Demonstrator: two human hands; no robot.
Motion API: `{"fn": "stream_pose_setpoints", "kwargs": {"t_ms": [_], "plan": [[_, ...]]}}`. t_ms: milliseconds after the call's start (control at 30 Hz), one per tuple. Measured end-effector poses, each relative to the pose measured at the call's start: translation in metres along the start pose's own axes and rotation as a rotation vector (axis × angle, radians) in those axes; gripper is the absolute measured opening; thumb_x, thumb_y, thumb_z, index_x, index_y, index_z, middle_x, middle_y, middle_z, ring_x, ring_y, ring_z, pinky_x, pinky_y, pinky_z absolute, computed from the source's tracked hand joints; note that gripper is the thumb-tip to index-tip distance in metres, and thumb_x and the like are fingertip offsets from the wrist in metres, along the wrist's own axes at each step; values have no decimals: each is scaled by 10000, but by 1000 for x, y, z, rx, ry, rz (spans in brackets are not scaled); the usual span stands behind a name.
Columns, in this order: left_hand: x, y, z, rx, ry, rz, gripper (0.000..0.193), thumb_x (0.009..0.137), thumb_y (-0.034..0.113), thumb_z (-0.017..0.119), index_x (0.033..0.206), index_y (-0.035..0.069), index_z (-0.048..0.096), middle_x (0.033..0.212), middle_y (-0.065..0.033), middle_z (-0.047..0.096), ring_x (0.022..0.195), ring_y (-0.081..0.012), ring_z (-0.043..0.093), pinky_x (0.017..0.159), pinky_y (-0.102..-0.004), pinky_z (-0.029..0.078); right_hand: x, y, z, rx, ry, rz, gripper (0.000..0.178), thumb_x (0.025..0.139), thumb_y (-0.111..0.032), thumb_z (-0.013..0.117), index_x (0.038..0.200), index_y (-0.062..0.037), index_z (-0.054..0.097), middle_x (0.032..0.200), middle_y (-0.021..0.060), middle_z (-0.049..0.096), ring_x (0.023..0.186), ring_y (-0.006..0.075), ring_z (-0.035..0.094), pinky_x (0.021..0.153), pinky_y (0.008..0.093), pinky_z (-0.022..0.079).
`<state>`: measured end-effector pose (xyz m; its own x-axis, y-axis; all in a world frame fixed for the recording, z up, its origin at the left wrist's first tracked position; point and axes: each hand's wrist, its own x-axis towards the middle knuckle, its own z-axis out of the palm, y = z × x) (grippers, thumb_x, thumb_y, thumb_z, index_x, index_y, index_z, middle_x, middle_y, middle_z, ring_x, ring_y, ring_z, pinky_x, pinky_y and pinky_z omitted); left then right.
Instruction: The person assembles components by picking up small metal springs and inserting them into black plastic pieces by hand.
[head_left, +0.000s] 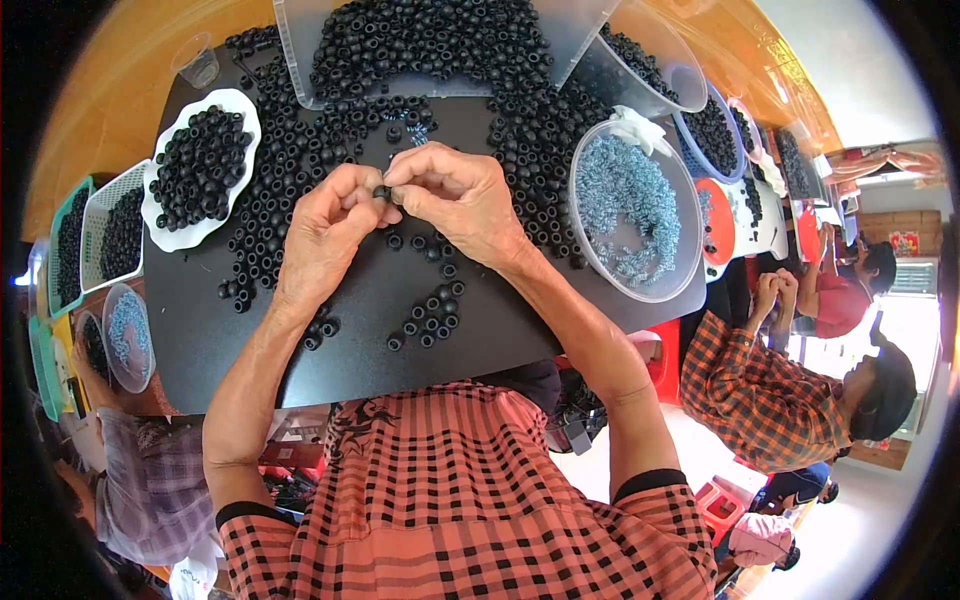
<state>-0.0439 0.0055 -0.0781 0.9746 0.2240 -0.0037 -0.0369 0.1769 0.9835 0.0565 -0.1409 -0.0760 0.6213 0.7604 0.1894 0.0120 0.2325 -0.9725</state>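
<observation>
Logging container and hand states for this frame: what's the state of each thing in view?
left hand: pinched on a small black ring
right hand: pinched on the same ring
white scalloped dish: heaped with black rings
round clear tub: partly filled with pale blue pieces
clear bin: tilted, black rings spilling onto the board
black board: strewn with loose black rings

Over the middle of the black worktop [300, 350], the left hand [325, 235] and right hand [455, 200] meet, fingers [400, 180] pinching one small black ring [381, 191] between them. Loose black rings [430, 315] lie below the hands. A white scalloped dish [165, 235] of rings sits at the left edge, and a clear round tub [690, 255] of pale blue-grey pieces sits at the right edge.
</observation>
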Motion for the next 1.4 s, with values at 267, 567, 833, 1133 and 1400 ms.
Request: {"fn": "stream_pose_setpoints", "kwargs": {"t_ms": [267,567,833,1133,1400], "plan": [[-1,-2,-1,57,5,28,98,892,8,513,967,8,577,800,23,594,777,-47,571,756,-202,466,0,-3,4,58,49,76,126,842,82,581,950,45,635,892,75,635,766,128,632,734,248,533],[0,1,-1,36,-3,8,145,910,30,514,1031,4,590,798,21,591,789,-57,586,756,-213,473,-1,-10,1,-153,35,-16,164,834,55,601,958,0,693,979,45,615,824,84,593,691,214,495],[0,2,-1,11,-38,0,149,904,39,512,1026,9,592,787,9,606,774,-58,583,749,-222,479,-1,-5,5,-68,41,-68,155,831,73,593,944,16,682,965,54,612,754,93,603,657,197,493],[0,-2,-2,-17,-13,-18,156,894,34,512,1027,1,588,788,20,597,751,-53,566,741,-222,479,-1,-1,5,-22,54,4,117,838,98,562,937,63,615,946,83,600,767,123,630,689,241,540],[0,-4,-4,5,-32,-12,165,887,32,520,1031,-6,591,805,22,591,746,-54,556,744,-216,470,0,-6,3,-303,24,-172,121,811,86,598,922,50,627,923,84,594,768,123,620,676,239,539]]}}
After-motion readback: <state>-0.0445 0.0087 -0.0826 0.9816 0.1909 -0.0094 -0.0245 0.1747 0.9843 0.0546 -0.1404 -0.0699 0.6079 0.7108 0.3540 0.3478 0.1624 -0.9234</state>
